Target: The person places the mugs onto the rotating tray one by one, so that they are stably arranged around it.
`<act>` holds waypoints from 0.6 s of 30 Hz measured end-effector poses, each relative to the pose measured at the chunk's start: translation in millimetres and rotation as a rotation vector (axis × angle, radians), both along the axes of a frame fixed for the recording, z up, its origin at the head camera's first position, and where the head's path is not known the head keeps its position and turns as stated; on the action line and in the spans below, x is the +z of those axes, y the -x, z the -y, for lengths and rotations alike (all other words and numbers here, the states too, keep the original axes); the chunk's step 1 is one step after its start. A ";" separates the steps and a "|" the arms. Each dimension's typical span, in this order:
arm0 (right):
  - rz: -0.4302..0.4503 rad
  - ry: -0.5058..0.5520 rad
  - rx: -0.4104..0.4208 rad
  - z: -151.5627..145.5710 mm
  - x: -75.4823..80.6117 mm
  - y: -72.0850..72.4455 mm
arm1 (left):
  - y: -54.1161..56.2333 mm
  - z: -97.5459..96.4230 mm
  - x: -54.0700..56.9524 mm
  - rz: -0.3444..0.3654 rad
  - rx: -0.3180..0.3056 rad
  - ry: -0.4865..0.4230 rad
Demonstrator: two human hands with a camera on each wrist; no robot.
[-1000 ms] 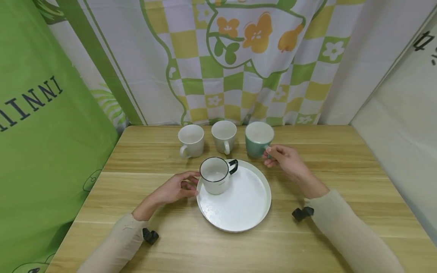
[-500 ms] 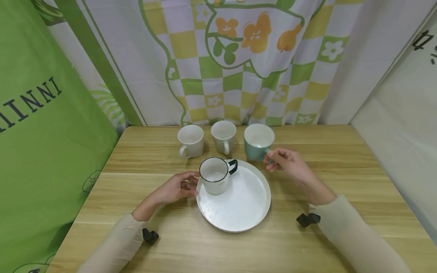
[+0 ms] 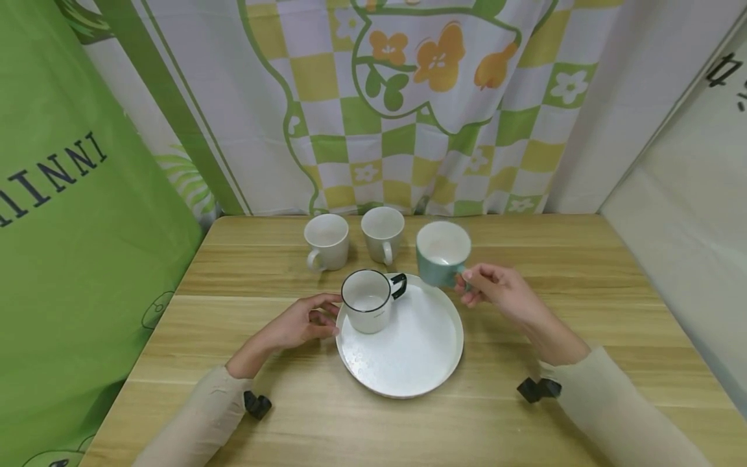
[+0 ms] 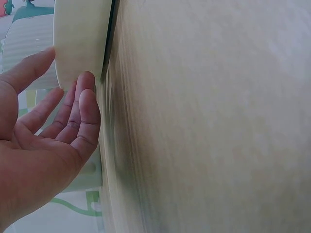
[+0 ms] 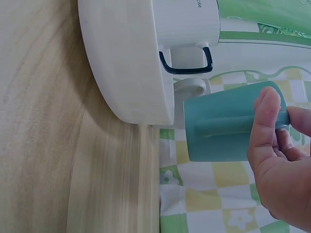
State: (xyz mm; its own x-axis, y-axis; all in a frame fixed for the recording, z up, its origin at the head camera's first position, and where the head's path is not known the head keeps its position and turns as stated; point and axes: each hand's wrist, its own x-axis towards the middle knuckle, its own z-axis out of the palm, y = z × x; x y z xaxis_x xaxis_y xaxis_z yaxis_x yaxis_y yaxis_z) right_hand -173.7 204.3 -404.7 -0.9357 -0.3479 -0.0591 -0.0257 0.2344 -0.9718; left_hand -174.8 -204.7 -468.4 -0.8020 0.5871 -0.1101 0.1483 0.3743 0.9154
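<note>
My right hand (image 3: 496, 292) pinches the handle of a teal mug (image 3: 439, 269) with a white inside. In the right wrist view the mug hangs above the table, tilted a little, close to the tray's far right edge. A round white tray (image 3: 408, 363) lies on the table, and on its left part stands a white enamel mug (image 3: 367, 311) with a black rim and black handle. My left hand (image 3: 300, 321) is at the tray's left edge, fingers loosely bent, with thumb and fingertips touching its side wall (image 4: 80, 43).
Two white mugs stand behind the tray, a left one (image 3: 328, 243) and a middle one (image 3: 383, 233), near the table's back edge. A patterned curtain (image 3: 408, 149) hangs directly behind the wooden table (image 3: 554, 259). Green cloth (image 3: 76, 227) borders the left side.
The teal mug has come off the back of the table, lifted and drawn toward the tray by my right hand. My left hand and the tray have stayed put.
</note>
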 end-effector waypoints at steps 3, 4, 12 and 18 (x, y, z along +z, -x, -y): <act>-0.016 0.002 0.015 -2.2 -0.2 -4.0 | 0.0 -0.1 0.0 0.002 0.001 -0.001; -0.017 0.005 0.018 -2.8 -0.4 -5.3 | 0.0 0.0 -0.2 0.003 0.001 -0.001; -0.016 -0.009 0.059 -6.3 0.1 -15.9 | 0.0 0.1 -1.2 -0.005 0.000 0.008; -0.028 -0.006 0.110 -8.6 -2.7 -22.2 | -0.6 -1.0 -0.3 0.009 0.013 0.024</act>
